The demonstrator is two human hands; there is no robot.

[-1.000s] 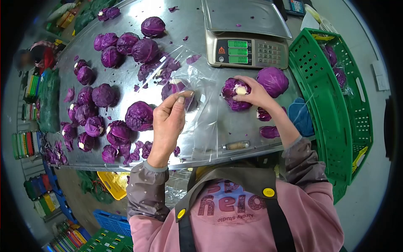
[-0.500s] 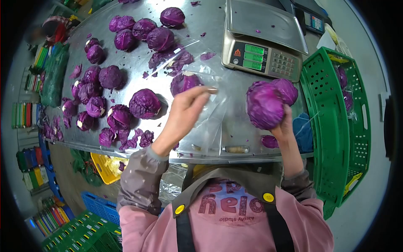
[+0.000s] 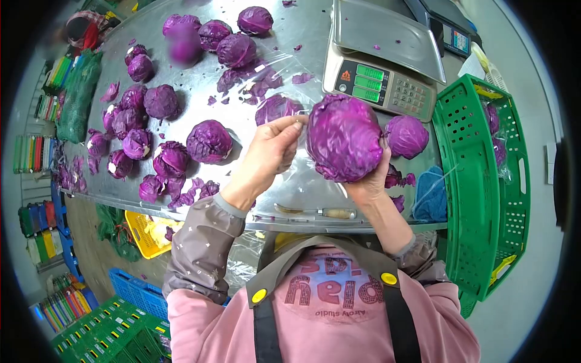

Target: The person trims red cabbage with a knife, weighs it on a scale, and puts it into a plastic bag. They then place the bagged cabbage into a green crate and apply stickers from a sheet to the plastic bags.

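Observation:
A large purple cabbage (image 3: 344, 139) rests in my right hand (image 3: 374, 172), whose fingers grip it from below and the right. My left hand (image 3: 269, 154) is closed in a pinch at the cabbage's left edge; what lies between the fingertips cannot be made out. Behind it, another cabbage (image 3: 277, 109) sits beside or under clear plastic film. A smaller cabbage (image 3: 407, 137) lies to the right of the held one. Near the front edge is a knife (image 3: 339, 213) with a wooden handle and curved blade.
A digital scale (image 3: 387, 66) stands at the back right, beside green crates (image 3: 472, 199). Several cabbages (image 3: 209, 141) and loose leaves cover the metal table's (image 3: 242, 175) left side. A blue cloth (image 3: 430, 193) lies near the crates. A yellow basket (image 3: 142, 233) is below the table.
My right hand has brought the large cabbage leftward, away from the smaller one and up to my left hand. My left hand stays pinched and has moved only slightly.

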